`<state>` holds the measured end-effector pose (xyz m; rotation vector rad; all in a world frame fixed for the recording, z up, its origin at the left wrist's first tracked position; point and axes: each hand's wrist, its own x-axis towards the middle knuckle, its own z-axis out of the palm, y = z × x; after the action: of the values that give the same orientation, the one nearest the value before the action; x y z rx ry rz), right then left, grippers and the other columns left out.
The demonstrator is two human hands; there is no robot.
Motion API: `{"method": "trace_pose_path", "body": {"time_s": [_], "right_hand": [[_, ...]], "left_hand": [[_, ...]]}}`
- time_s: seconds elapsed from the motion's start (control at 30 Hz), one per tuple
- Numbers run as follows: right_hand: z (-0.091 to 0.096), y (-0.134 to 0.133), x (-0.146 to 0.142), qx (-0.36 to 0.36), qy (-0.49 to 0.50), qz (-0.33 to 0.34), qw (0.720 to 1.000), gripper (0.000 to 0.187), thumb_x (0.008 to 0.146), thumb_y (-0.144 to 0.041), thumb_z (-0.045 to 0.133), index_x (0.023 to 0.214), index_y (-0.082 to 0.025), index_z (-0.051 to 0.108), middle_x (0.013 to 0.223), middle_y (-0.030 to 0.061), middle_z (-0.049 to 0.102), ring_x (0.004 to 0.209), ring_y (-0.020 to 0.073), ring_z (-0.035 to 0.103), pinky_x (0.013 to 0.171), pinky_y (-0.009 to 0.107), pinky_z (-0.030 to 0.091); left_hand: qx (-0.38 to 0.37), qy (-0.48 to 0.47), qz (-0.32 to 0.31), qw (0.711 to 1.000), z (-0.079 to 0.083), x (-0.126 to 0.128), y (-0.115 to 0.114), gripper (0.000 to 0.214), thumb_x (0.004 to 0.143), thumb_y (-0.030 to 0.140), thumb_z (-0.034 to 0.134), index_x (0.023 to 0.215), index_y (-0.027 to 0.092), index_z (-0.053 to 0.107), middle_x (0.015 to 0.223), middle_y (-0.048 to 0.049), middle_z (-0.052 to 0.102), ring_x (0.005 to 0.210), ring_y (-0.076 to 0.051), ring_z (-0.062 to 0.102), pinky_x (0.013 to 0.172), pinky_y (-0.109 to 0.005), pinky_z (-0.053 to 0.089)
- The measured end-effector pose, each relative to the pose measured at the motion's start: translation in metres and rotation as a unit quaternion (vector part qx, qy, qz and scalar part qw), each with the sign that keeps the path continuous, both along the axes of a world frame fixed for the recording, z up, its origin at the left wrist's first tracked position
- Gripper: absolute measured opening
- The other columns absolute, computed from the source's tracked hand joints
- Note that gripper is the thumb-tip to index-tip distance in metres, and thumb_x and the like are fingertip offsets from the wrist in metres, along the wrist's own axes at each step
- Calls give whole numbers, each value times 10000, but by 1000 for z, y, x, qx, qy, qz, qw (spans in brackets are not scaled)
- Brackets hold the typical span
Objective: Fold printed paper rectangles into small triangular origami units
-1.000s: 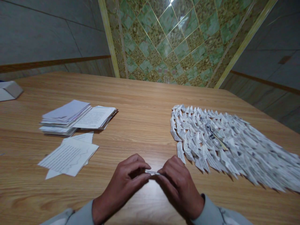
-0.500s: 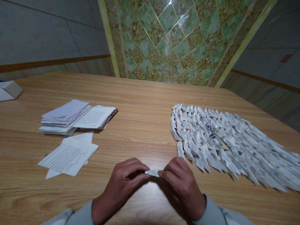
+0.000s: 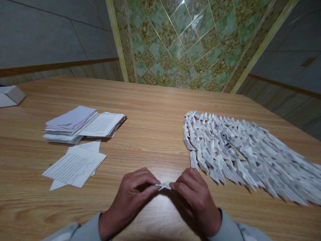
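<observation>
So both hands are working right at the bottom middle of the frame, and they're sharing one tiny folded paper. The left hand is pinching its left end between thumb and fingers, and the right hand is gripping the right end the same way, so both are closed down pretty narrow, with just a little strip of white showing between them. The fingertips are covering the rest, so I can't tell its full shape. Grayish sleeves are poking in from the bottom edge. Over on the right side of the frame, a huge crowd of folded paper pieces is sitting on the wood-grain counter, packed in rows with pointy tips sticking up, and the nearest ones are lying just beyond the right hand. Left of center, a stack of paper is sitting with a pale lilac sheet on top, and a lower pile of printed pages is leaning up against its right side. Just below that, a few loose sheets are overlapping at odd angles. A white box is peeking in at the far left edge, and a green-and-gold tiled panel is filling the top middle.
</observation>
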<state>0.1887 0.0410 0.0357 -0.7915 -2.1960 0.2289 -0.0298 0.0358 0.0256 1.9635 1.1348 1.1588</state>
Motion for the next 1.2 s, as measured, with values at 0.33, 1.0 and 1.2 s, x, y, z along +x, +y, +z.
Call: {"method": "trace_pose_path", "body": {"time_s": [0.33,1.0,1.2], "right_hand": [[-3,2,2,-8,-10,-5,1000,249,1032,-223,486,887,-142,672,710,55,577,729,200,451,662,332,308],[-6,1,-4,-149,52,35,987,219,971,-263,622,807,-151,715,675,36,638,689,173,545,636,300,362],[-4,8,-1,-259,101,-2,961,220,932,-338,688,784,-191,758,675,19,699,668,159,605,621,267,409]], "left_hand": [[-46,17,-18,999,3,-3,5,106,871,162,703,786,192,758,700,-10,737,631,-138,672,607,-216,465],[89,86,-75,989,6,7,-1,85,937,162,646,915,190,723,734,-27,692,699,-169,601,652,-272,433],[-11,46,-20,999,7,5,-2,188,919,197,650,755,194,741,646,-14,668,632,-154,607,586,-246,418]]}}
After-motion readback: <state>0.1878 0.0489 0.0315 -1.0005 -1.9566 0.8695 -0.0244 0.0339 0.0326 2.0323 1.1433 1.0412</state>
